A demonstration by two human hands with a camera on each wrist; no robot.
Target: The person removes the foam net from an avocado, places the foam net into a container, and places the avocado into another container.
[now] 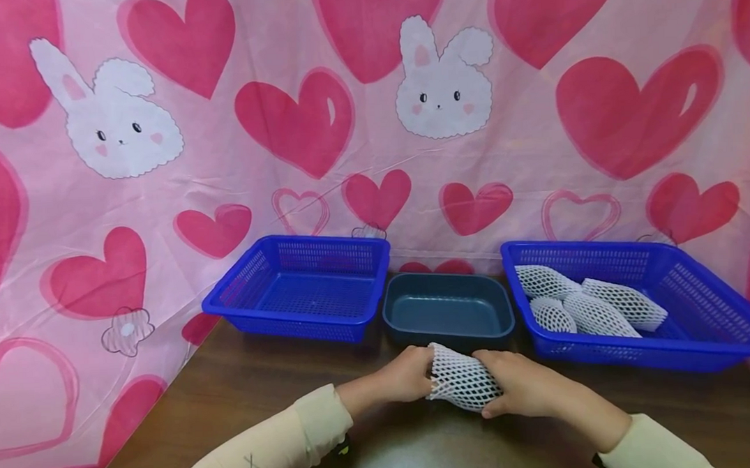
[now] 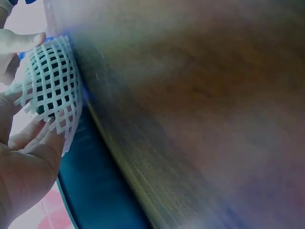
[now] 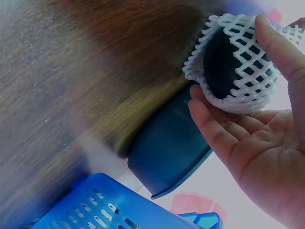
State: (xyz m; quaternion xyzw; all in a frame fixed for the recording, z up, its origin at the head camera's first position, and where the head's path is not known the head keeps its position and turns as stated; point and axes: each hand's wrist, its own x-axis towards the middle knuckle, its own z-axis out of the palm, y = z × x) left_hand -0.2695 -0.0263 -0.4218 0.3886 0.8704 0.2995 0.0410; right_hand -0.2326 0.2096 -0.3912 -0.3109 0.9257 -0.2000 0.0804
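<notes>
A white foam net sleeve (image 1: 461, 377) with a dark, rounded thing (image 3: 221, 64) inside is held between both hands, above the near part of the table. My left hand (image 1: 409, 373) grips the sleeve's left end, its fingertips at the net's loose edge. Around the right end curls my right hand (image 1: 521, 383), thumb on one side and fingers on the other. Through the sleeve's open end in the right wrist view, the dark thing's smooth surface shows; the mesh hides the rest of it.
Behind the hands stands a dark teal tub (image 1: 448, 335). A blue basket (image 1: 368, 311) sits to its left. On the right, another blue basket (image 1: 631, 352) holds several white net sleeves (image 1: 598, 315). A pink heart-patterned cloth (image 1: 371, 150) hangs behind the brown table (image 1: 231, 401).
</notes>
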